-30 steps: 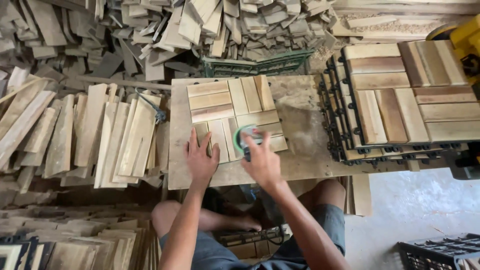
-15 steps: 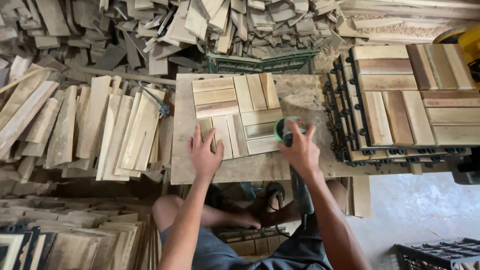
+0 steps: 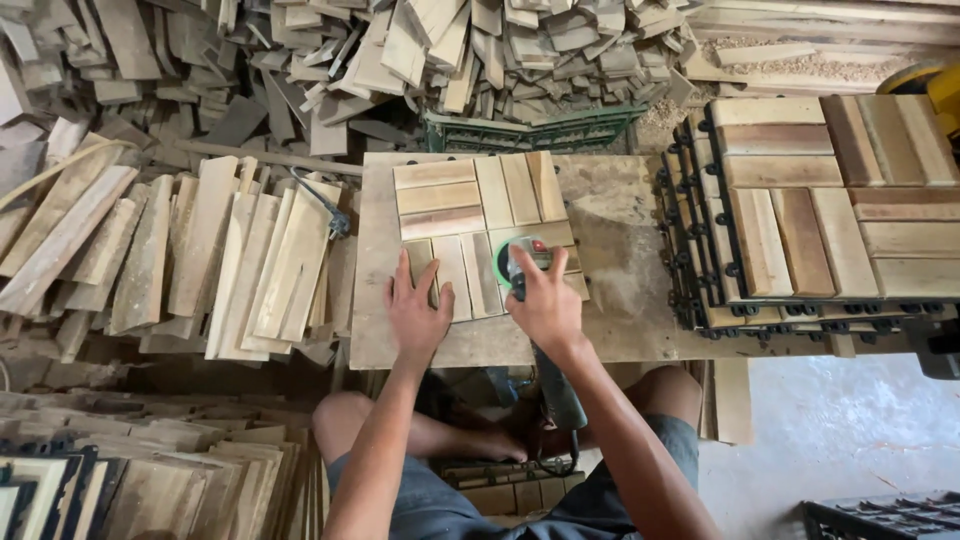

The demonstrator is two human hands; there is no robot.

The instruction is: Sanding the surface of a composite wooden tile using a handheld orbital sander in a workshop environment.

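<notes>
A square wooden slat tile (image 3: 470, 205) lies on a dusty plywood board (image 3: 620, 250). My left hand (image 3: 418, 312) presses flat on the tile's near left corner, fingers spread. My right hand (image 3: 545, 300) grips a green power sander (image 3: 524, 258) whose round pad rests on the tile's near right quarter. The tool's dark handle (image 3: 562, 385) runs back under my right forearm toward my lap.
A stack of finished slat tiles on black plastic grids (image 3: 800, 220) sits right of the board. Loose planks (image 3: 200, 260) lie fanned out at left, a heap of wood offcuts (image 3: 400, 60) lies behind, and a green crate (image 3: 530, 130) stands at the board's far edge.
My right hand moved the sander from the tile's middle out to its right edge, then back left onto the near right quarter. My left hand stayed pressed on the tile.
</notes>
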